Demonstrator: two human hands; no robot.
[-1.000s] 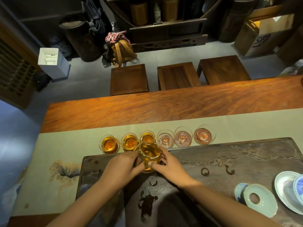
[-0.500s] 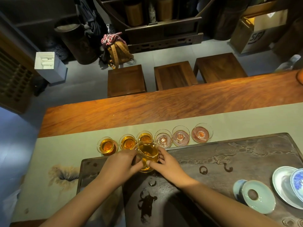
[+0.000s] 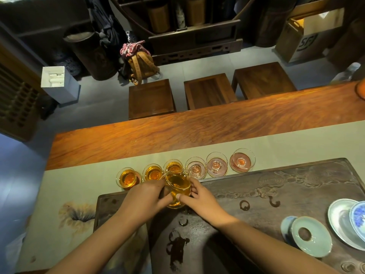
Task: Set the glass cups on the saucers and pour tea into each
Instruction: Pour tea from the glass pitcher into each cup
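Several glass cups stand in a row on pink saucers along the grey-green runner. The three on the left, from the leftmost cup (image 3: 128,178) to the third cup (image 3: 173,166), hold amber tea. The three to the right, from the fourth cup (image 3: 196,169) to the rightmost cup (image 3: 242,161), look empty. A glass pitcher (image 3: 178,185) of amber tea is held between both hands just in front of the third and fourth cups. My left hand (image 3: 145,200) grips its left side and my right hand (image 3: 201,199) holds its right side.
A dark carved tea tray (image 3: 286,186) lies under my hands, with wet marks on it. Pale blue saucers and a lid (image 3: 310,236) sit at its right end. Beyond the runner is the bare wooden table (image 3: 197,131), then three wooden stools.
The pitcher and both hands have stayed in almost the same place by the third and fourth cups. The view has shifted slightly.
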